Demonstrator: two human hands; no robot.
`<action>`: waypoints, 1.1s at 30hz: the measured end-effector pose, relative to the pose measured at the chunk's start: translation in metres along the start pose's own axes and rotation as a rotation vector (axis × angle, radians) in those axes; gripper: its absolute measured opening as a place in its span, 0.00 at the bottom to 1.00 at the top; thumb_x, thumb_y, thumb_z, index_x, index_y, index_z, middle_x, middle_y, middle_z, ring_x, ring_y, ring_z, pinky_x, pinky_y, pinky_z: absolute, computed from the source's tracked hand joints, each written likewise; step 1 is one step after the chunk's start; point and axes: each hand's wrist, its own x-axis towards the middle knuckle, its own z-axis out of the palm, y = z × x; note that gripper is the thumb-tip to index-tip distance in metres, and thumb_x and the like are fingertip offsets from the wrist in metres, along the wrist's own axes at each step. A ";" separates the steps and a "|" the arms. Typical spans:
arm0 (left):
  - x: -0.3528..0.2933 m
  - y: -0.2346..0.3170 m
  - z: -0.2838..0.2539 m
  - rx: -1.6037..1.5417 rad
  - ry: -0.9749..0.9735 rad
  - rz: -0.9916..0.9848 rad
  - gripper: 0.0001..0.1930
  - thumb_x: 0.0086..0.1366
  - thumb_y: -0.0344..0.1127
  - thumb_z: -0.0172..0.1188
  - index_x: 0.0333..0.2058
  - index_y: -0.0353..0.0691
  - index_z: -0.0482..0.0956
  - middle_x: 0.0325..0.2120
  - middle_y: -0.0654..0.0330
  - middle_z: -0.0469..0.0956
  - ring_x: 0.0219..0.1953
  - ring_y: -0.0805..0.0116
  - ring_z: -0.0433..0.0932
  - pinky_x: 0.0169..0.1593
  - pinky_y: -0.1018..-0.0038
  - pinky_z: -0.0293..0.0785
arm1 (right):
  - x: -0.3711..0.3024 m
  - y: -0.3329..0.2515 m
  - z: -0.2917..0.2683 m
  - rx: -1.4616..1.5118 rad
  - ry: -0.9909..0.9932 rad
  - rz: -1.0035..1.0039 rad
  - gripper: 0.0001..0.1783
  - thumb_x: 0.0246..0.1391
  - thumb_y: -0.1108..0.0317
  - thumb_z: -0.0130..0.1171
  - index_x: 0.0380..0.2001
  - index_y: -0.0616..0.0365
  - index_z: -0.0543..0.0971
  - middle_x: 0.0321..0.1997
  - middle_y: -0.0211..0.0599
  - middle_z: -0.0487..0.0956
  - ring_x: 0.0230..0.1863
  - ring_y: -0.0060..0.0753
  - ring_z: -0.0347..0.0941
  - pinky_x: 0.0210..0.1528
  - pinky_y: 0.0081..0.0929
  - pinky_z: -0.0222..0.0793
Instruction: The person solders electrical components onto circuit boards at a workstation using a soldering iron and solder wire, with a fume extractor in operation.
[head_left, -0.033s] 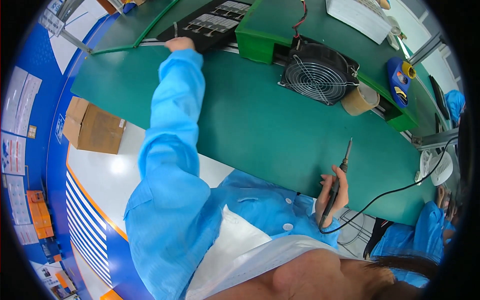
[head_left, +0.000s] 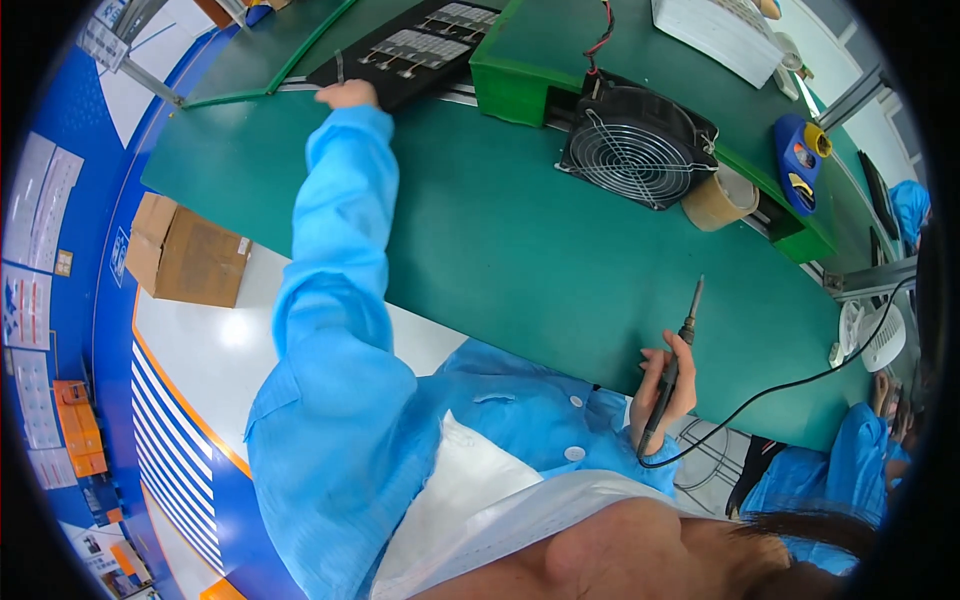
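A green worktop [head_left: 500,240] fills the middle, its edges bowed by the lens. At left, a white floor [head_left: 215,360] catches a bright spot beside an orange line [head_left: 200,425] and blue-and-white stripes [head_left: 175,460]; pale sheets [head_left: 28,200] cover a blue wall [head_left: 80,310]. A metal post [head_left: 855,100] slants at right.

- Left hand [head_left: 350,94]: fingertips unclear at the black tray [head_left: 400,90]; whether they grip cannot be told.
- Black tray: far end cut off by the upper edge; its pale pieces [head_left: 420,48] too small to identify.
- Soldering iron [head_left: 687,332]: handle partly covered by the right hand [head_left: 677,392].
- Tan roll [head_left: 718,207]: partly behind the fan [head_left: 640,150].
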 end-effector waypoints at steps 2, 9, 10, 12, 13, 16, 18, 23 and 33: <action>0.037 -0.013 -0.032 -0.006 -0.063 0.011 0.16 0.60 0.31 0.55 0.47 0.36 0.70 0.42 0.50 0.78 0.44 0.55 0.77 0.49 0.64 0.72 | 0.000 0.000 -0.001 -0.005 -0.020 0.013 0.15 0.55 0.81 0.55 0.47 0.65 0.75 0.33 0.45 0.79 0.28 0.30 0.79 0.26 0.23 0.73; 0.152 -0.025 -0.220 0.095 -0.591 -0.124 0.17 0.69 0.35 0.50 0.52 0.31 0.72 0.44 0.55 0.78 0.43 0.64 0.78 0.47 0.70 0.74 | 0.002 -0.003 0.000 -0.013 -0.024 -0.017 0.15 0.53 0.83 0.56 0.46 0.65 0.75 0.33 0.45 0.79 0.28 0.30 0.78 0.28 0.23 0.73; 0.159 -0.016 -0.246 0.106 -0.658 -0.115 0.18 0.70 0.35 0.49 0.54 0.32 0.70 0.45 0.55 0.78 0.44 0.65 0.77 0.49 0.71 0.73 | 0.003 -0.004 -0.001 -0.024 -0.041 -0.025 0.16 0.53 0.83 0.57 0.46 0.65 0.75 0.33 0.45 0.79 0.28 0.30 0.78 0.29 0.23 0.73; 0.161 0.008 -0.290 0.114 -0.815 -0.177 0.19 0.72 0.36 0.46 0.58 0.33 0.67 0.47 0.56 0.77 0.47 0.67 0.77 0.52 0.73 0.72 | 0.004 -0.006 -0.002 -0.046 -0.055 -0.017 0.16 0.52 0.83 0.57 0.46 0.65 0.75 0.33 0.45 0.79 0.28 0.30 0.77 0.30 0.23 0.73; 0.157 0.021 -0.308 0.063 -0.923 -0.274 0.20 0.72 0.36 0.46 0.59 0.34 0.65 0.49 0.56 0.76 0.49 0.68 0.76 0.53 0.74 0.72 | 0.004 -0.007 -0.003 -0.051 -0.086 -0.005 0.17 0.52 0.84 0.57 0.46 0.64 0.75 0.33 0.45 0.78 0.28 0.30 0.77 0.31 0.23 0.72; 0.124 0.052 -0.339 0.122 -0.966 -0.277 0.22 0.72 0.37 0.45 0.61 0.35 0.62 0.52 0.55 0.74 0.50 0.67 0.76 0.54 0.73 0.72 | 0.007 -0.009 -0.003 -0.052 -0.119 0.012 0.18 0.51 0.84 0.58 0.47 0.64 0.75 0.32 0.44 0.78 0.28 0.30 0.76 0.32 0.23 0.72; 0.093 0.066 -0.343 0.173 -0.970 -0.262 0.22 0.72 0.36 0.45 0.62 0.35 0.61 0.53 0.55 0.73 0.50 0.67 0.76 0.54 0.73 0.72 | 0.009 -0.011 -0.002 -0.040 -0.129 0.009 0.19 0.50 0.85 0.59 0.47 0.64 0.75 0.33 0.44 0.78 0.29 0.30 0.76 0.33 0.24 0.73; 0.017 0.082 -0.332 0.000 -1.221 -0.465 0.23 0.71 0.35 0.47 0.62 0.33 0.60 0.55 0.54 0.72 0.52 0.66 0.75 0.55 0.73 0.73 | 0.010 -0.015 -0.002 0.025 -0.202 0.028 0.21 0.49 0.84 0.60 0.49 0.64 0.75 0.37 0.46 0.78 0.33 0.34 0.79 0.36 0.25 0.74; -0.117 0.080 -0.276 -0.086 -1.419 -0.592 0.22 0.72 0.32 0.44 0.62 0.32 0.59 0.55 0.52 0.71 0.53 0.63 0.75 0.55 0.71 0.74 | 0.003 -0.014 -0.017 -0.013 -0.199 0.007 0.22 0.48 0.80 0.62 0.49 0.63 0.74 0.42 0.50 0.79 0.42 0.45 0.79 0.43 0.31 0.74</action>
